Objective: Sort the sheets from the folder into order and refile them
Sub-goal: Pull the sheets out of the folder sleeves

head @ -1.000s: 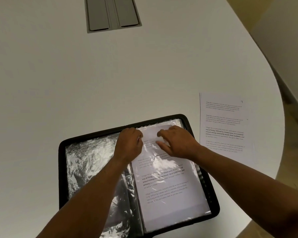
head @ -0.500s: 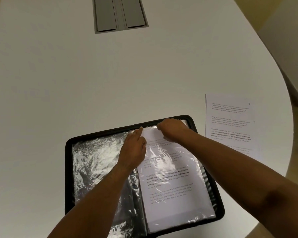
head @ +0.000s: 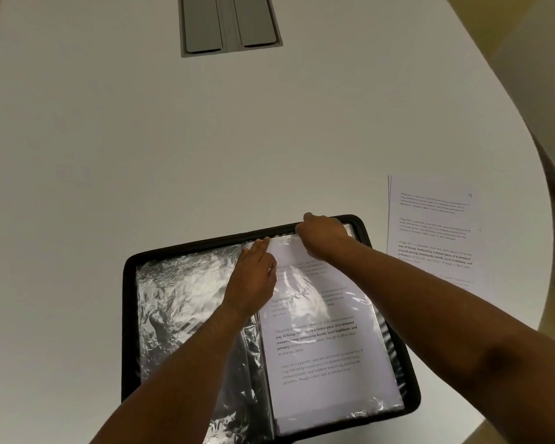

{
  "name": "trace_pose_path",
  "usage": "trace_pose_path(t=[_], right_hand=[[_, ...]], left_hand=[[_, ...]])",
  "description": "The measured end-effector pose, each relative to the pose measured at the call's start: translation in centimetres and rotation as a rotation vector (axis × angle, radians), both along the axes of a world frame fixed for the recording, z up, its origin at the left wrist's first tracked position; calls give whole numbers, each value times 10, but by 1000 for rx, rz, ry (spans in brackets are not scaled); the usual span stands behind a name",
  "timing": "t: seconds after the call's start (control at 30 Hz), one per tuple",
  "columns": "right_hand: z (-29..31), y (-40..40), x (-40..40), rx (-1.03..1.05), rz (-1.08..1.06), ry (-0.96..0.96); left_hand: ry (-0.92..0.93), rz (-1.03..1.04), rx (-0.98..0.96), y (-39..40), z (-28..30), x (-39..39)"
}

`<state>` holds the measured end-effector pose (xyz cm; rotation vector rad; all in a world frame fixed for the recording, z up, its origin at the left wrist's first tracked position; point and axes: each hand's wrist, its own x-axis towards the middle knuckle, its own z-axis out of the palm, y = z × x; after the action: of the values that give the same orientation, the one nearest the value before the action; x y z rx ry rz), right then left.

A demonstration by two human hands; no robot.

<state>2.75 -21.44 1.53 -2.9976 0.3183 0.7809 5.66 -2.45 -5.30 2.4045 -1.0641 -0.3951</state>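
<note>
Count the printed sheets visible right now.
2 show a face: one sheet in the folder's right sleeve under both hands, one topping the stack on the table to the right. Edges at that stack's left side suggest more sheets hidden beneath.

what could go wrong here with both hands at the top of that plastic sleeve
1. The right hand grips the top edge of the sleeve while the left hand presses beside it; the sleeve is already crinkled, so the printed sheet inside could crease or snag.
2. The loose stack of sheets lies close to the table's curved edge; the right forearm could brush it off.
3. Glare on the plastic hides text, so page order could be misread.
</note>
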Motion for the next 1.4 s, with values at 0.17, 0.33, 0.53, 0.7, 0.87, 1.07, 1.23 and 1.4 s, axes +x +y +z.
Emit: trace_pose_path(t=[0.17, 0.33, 0.53, 0.7, 0.87, 1.07, 1.23, 1.4], right_hand=[[6, 2, 5, -30, 45, -43], [30, -17, 23, -63, 31, -182], [86, -45, 47, 64, -188, -296], [142, -66, 56, 169, -318, -423], [199, -95, 44, 241, -416, -620], [234, -140, 7, 395, -542, -943], [235, -194, -34, 428, -615, -945], [223, -251, -77, 451, -645, -761]], left_hand=[[24, 14, -35, -1, 3, 0], [-29, 35, -154, -2, 10, 0], [-72, 105, -222, -8, 19, 0], [6, 168, -257, -11, 22, -3], [38, 152, -291, -17, 23, -6], [74, 70, -198, -32, 18, -10], [127, 0, -152, -48, 15, -13], [110, -88, -139, -68, 15, -19]])
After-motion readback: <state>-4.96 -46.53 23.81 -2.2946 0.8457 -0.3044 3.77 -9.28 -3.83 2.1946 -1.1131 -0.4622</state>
